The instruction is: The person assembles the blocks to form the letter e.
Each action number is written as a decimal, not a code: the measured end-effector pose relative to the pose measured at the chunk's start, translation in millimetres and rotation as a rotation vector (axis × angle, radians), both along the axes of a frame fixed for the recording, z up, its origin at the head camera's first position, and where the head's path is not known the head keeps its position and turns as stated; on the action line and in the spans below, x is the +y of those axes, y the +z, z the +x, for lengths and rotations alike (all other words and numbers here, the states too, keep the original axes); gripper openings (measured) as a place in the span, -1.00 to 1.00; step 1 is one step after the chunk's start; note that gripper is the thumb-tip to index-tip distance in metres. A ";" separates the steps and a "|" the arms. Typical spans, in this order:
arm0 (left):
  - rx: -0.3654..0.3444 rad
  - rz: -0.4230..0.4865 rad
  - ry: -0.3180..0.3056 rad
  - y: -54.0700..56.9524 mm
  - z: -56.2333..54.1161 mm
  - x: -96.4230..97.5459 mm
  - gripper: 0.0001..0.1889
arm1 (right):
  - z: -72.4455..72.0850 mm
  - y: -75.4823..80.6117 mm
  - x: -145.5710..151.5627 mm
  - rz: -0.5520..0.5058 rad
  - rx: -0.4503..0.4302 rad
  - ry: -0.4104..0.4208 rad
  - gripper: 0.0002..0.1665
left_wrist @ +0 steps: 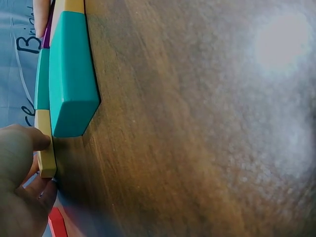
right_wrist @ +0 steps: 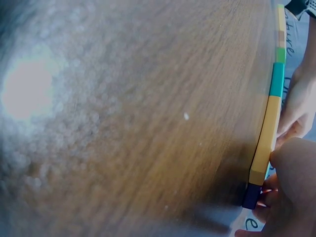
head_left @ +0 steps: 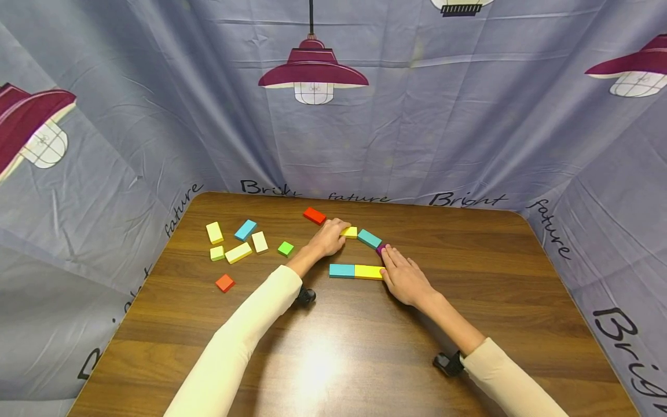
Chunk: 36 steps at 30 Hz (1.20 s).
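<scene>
My left hand (head_left: pixel 329 237) pinches a small yellow block (head_left: pixel 350 232), its thumb on the near face in the left wrist view. The block's right end meets a teal block (head_left: pixel 369 238), which slants down to a purple block (head_left: pixel 381 249) partly hidden by my right hand (head_left: pixel 406 278). The right hand's fingers lie extended, tips at the purple block, and its thumb is at the right end of a long yellow block (head_left: pixel 369 272). That block stands end to end with a blue-teal block (head_left: pixel 341 270) in a straight row nearer me.
A red block (head_left: pixel 314 216) lies behind my left hand, a green block (head_left: pixel 285 249) left of it. Further left are several yellow and cream blocks (head_left: pixel 238 253), a blue block (head_left: pixel 245 230) and an orange-red block (head_left: pixel 225 283). A curtain (head_left: pixel 391 145) hangs behind the table.
</scene>
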<state>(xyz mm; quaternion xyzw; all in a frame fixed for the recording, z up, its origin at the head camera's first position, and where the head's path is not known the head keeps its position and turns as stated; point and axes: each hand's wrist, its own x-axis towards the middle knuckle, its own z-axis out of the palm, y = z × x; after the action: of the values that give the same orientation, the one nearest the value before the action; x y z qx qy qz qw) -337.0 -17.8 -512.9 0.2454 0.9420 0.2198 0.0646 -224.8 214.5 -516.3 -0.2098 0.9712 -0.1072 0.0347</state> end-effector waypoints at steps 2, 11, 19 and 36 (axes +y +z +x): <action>-0.001 -0.004 0.000 -0.1 -0.5 0.5 -0.53 | -0.1 0.4 0.0 0.001 -0.001 -0.001 -0.30; 0.004 0.022 -0.002 -0.8 -2.5 0.5 -0.50 | -0.3 -1.1 1.3 -0.007 0.012 0.001 -0.30; 0.038 0.084 0.060 6.7 -13.4 -24.8 -0.49 | -0.8 -3.1 1.7 -0.014 0.012 0.000 -0.29; 0.071 -0.070 0.192 1.6 -26.8 -64.9 -0.53 | -0.4 -2.0 1.2 -0.009 0.006 -0.006 -0.30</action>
<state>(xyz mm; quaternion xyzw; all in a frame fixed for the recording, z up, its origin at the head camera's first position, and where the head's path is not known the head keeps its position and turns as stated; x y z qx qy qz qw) -363.7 -82.7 -511.3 0.1595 0.9699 0.1829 0.0182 -225.2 215.7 -518.3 -0.2072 0.9715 -0.1109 0.0303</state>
